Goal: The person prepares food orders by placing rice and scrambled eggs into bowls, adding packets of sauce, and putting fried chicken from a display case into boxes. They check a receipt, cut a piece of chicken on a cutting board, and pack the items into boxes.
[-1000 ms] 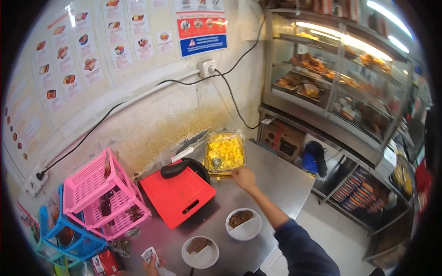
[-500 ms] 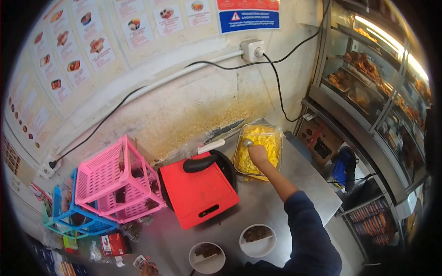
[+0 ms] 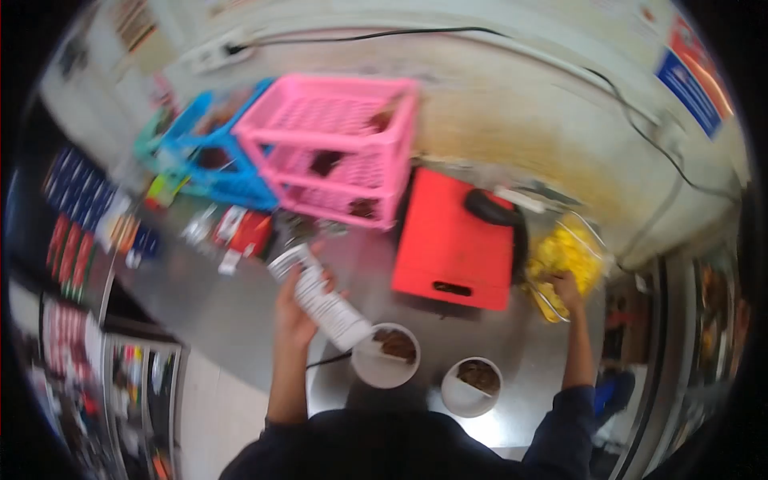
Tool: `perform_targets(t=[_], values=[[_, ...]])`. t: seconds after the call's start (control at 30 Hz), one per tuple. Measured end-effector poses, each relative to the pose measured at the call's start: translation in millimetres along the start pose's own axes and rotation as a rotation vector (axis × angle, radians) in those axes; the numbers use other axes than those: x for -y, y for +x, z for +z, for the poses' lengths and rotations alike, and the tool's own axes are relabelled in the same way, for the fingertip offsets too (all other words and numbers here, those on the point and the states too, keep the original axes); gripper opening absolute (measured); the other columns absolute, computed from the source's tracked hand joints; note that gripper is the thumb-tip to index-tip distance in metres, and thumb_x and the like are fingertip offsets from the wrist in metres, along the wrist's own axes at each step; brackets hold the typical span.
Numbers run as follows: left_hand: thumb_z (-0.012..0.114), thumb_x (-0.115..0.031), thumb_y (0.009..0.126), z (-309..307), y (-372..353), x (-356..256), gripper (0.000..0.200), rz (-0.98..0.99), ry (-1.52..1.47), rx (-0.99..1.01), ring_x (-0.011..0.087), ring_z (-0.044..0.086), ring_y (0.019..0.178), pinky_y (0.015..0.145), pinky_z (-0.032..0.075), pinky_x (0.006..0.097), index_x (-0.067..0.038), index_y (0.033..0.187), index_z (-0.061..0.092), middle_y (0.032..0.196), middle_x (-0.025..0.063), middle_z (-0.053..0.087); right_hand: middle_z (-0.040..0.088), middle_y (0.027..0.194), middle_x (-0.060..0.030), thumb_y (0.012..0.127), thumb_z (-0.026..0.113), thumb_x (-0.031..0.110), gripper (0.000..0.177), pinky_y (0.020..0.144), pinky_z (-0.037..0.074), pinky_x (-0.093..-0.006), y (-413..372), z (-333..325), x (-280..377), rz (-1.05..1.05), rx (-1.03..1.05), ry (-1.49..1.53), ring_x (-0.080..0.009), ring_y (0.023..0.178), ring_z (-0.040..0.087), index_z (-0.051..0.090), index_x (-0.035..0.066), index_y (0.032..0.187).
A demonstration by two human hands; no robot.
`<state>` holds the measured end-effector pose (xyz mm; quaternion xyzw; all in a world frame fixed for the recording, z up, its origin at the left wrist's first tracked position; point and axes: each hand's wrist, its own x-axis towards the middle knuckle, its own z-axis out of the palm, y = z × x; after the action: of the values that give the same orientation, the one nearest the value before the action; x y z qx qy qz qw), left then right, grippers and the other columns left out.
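Note:
My left hand (image 3: 296, 312) is closed round a long white printed paper slip (image 3: 332, 308), held up above the steel counter. Its lower end hangs beside a white bowl (image 3: 374, 374) with dark brown food in one half. A second white bowl (image 3: 464, 402), filled in the same way, stands to the right. Over at the far right, my right hand (image 3: 566, 290) is closed at the near side of a clear container of yellow food (image 3: 566, 252). It grips a metal spoon, whose shape is mostly lost in blur now but showed plainly before.
A red cutting board (image 3: 452, 248) lies on a dark pan, with a black handle (image 3: 490, 210) across it. Stacked pink baskets (image 3: 320, 140) and blue baskets (image 3: 264, 188) stand at the back left, near a red packet (image 3: 252, 232). A glass display case borders the right side.
The view has swung left and down. My left hand has come up from the lower edge with the paper slip, now in full view. My right hand stays at the yellow food.

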<state>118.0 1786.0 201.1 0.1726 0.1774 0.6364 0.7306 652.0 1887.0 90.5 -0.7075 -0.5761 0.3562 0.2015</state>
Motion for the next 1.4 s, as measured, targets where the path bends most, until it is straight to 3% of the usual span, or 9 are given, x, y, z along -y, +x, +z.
perform_targets(t=[0.2, 0.47, 0.53, 0.7, 0.8, 0.87, 0.9, 1.03, 1.4], values=[[0.035, -0.038, 0.094, 30.3, -13.5, 2.1, 0.048, 0.007, -0.052, 0.092, 0.0167, 0.041, 0.074, 0.079, 0.045, 0.0449, -0.011, 0.133, 0.032, 0.082, 0.0051, 0.04, 0.033, 0.043, 0.0066, 0.085, 0.052, 0.024, 0.021, 0.032, 0.02, -0.0207, -8.8, -14.1, -12.2, 0.223, -0.038, 0.601, -0.005, 0.033, 0.026, 0.065, 0.008, 0.083], [0.036, -0.037, 0.094, 22.3, -28.4, -2.0, 0.047, 0.011, -0.153, 0.123, 0.0176, 0.041, 0.075, 0.08, 0.044, 0.0448, -0.01, 0.132, 0.034, 0.082, 0.005, 0.039, 0.035, 0.046, 0.0076, 0.085, 0.056, 0.02, 0.019, 0.035, 0.021, -0.0194, -99.7, -7.9, 23.7, 0.065, -0.332, 0.719, -0.0041, 0.036, 0.027, 0.063, 0.003, 0.084], [0.036, -0.037, 0.094, 13.0, -31.5, -0.6, 0.047, -0.021, -0.157, 0.126, 0.0173, 0.041, 0.075, 0.08, 0.044, 0.0441, -0.01, 0.132, 0.034, 0.083, 0.005, 0.04, 0.035, 0.046, 0.0077, 0.085, 0.056, 0.018, 0.018, 0.037, 0.024, -0.02, -133.9, 6.1, 38.8, 0.006, -0.305, 0.728, -0.0038, 0.039, 0.03, 0.064, 0.002, 0.083], [0.037, -0.035, 0.094, -21.0, -42.4, -0.6, 0.046, 0.011, -0.094, 0.045, 0.0164, 0.042, 0.076, 0.079, 0.043, 0.0423, -0.01, 0.132, 0.033, 0.085, 0.0058, 0.043, 0.062, 0.068, -0.0017, 0.081, 0.055, 0.012, 0.014, 0.041, 0.029, -0.0178, -231.1, 98.1, 106.1, 0.11, -0.137, 0.85, -0.003, 0.045, 0.038, 0.064, 0.002, 0.082], [0.037, -0.034, 0.094, -32.8, -49.5, -3.8, 0.046, 0.032, -0.084, -0.006, 0.0163, 0.043, 0.075, 0.079, 0.043, 0.0417, -0.01, 0.133, 0.031, 0.085, 0.0059, 0.044, 0.047, 0.055, 0.0073, 0.084, 0.056, 0.019, 0.019, 0.041, 0.024, -0.0186, -271.9, 162.1, 133.1, 0.109, 0.041, 0.842, -0.002, 0.044, 0.035, 0.067, 0.005, 0.087], [0.039, -0.036, 0.093, -40.2, -51.3, -5.7, 0.047, 0.049, -0.048, -0.016, 0.0159, 0.045, 0.075, 0.078, 0.046, 0.0414, -0.009, 0.131, 0.033, 0.086, 0.0068, 0.045, 0.046, 0.05, 0.001, 0.086, 0.058, 0.022, 0.017, 0.041, 0.031, -0.0257, -281.9, 222.5, 125.3, 0.04, -0.098, 0.567, -0.0098, 0.042, 0.039, 0.067, 0.008, 0.086], [0.039, -0.036, 0.093, -40.8, -52.1, -6.5, 0.048, 0.049, -0.042, -0.021, 0.0153, 0.045, 0.075, 0.076, 0.046, 0.0402, -0.009, 0.131, 0.033, 0.086, 0.0066, 0.045, 0.049, 0.052, -0.0058, 0.084, 0.058, 0.016, 0.014, 0.044, 0.037, -0.031, -287.2, 240.9, 128.5, -0.193, -0.262, 0.234, -0.0185, 0.043, 0.046, 0.065, 0.011, 0.094], [0.039, -0.036, 0.093, -43.1, -52.6, -8.4, 0.048, 0.021, -0.01, -0.017, 0.0147, 0.045, 0.074, 0.076, 0.046, 0.0394, -0.009, 0.131, 0.033, 0.085, 0.0064, 0.045, 0.048, 0.058, -0.0078, 0.075, 0.063, 0.004, 0.031, 0.045, 0.038, -0.0356, -284.5, 250.1, 142.1, -0.519, -0.398, -0.161, -0.0246, 0.048, 0.048, 0.06, 0.007, 0.106], [0.038, -0.033, 0.094, -63.2, -44.0, -14.3, 0.046, -0.062, -0.022, -0.073, 0.0158, 0.044, 0.073, 0.072, 0.046, 0.0375, -0.007, 0.131, 0.034, 0.085, 0.0067, 0.045, 0.037, 0.057, -0.0058, 0.067, 0.06, -0.002, 0.044, 0.044, 0.035, -0.034, -281.5, 253.4, 123.1, -0.664, -0.402, -0.225, -0.0203, 0.048, 0.042, 0.059, 0.005, 0.111]])
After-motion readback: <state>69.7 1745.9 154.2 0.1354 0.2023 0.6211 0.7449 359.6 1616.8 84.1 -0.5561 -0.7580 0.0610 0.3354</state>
